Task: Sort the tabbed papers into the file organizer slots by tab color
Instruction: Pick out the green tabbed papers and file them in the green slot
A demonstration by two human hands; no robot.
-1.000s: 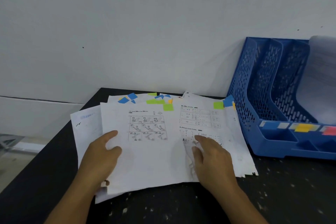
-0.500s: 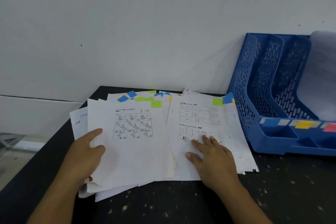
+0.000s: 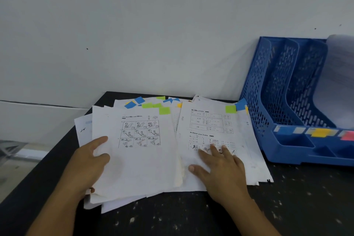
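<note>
Background: plain pale grey wall (image 3: pixel 153 25) fills the upper half of the frame.
Surface: black desk (image 3: pixel 172 216), flecked with white specks, spans the lower half.
Papers: loose stack of white printed sheets with coloured tabs (image 3: pixel 145 168) lies fanned across the centre of the frame, touching the desk.
Left sheet: white worksheet with a grid of small drawings (image 3: pixel 139 134) tops the left part of the stack, a green tab (image 3: pixel 164 110) at its upper right corner.
Right sheet: white worksheet with printed tables (image 3: pixel 208 126) lies just beside it, with green and blue tabs at its upper right corner.
Left hand: left hand (image 3: pixel 90 163) grips the left edge of the drawing worksheet, thumb on top, fingers curled beneath.
Right hand: right hand (image 3: pixel 220 166) rests flat on the tables worksheet, fingers straight and spread.
Organizer: blue perforated plastic file organizer (image 3: pixel 268 101) stands at the right edge of the frame, just beside the papers; blue, yellow and pink labels mark its front.
Filed sheet: white paper (image 3: pixel 337 82) stands curved in its rightmost visible slot.
</note>
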